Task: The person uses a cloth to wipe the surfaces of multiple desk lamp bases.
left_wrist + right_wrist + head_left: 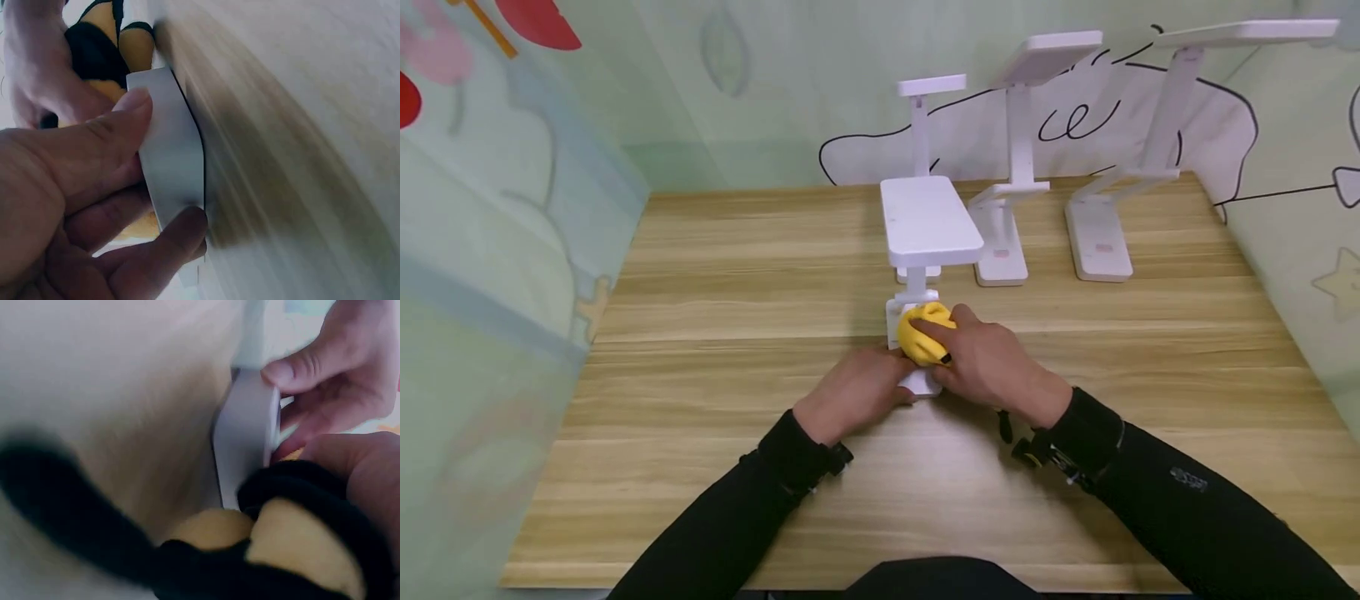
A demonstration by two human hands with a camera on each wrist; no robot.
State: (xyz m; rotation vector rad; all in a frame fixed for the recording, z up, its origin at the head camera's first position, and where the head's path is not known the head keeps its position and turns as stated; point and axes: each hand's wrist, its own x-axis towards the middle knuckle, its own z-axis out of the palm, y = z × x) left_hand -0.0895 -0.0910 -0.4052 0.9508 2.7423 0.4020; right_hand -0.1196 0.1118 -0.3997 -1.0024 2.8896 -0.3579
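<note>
A white folding stand (931, 218), like a phone or tablet holder, stands upright on the table in front of the person. My left hand (859, 390) grips the near left edge of its base (172, 144), thumb on top in the left wrist view. My right hand (1000, 362) holds a bunched yellow cloth (921, 340) with black edging against the top of the base. In the right wrist view the cloth's black trim (294, 487) shows close to the camera, beside the base's edge. The cloth hides much of the base.
Three more white stands are lined up at the back: one partly behind the near stand (921, 137), a middle one (1020, 133) and a right one (1168, 108). The wooden table (737, 275) meets a wall with printed drawings (775, 92).
</note>
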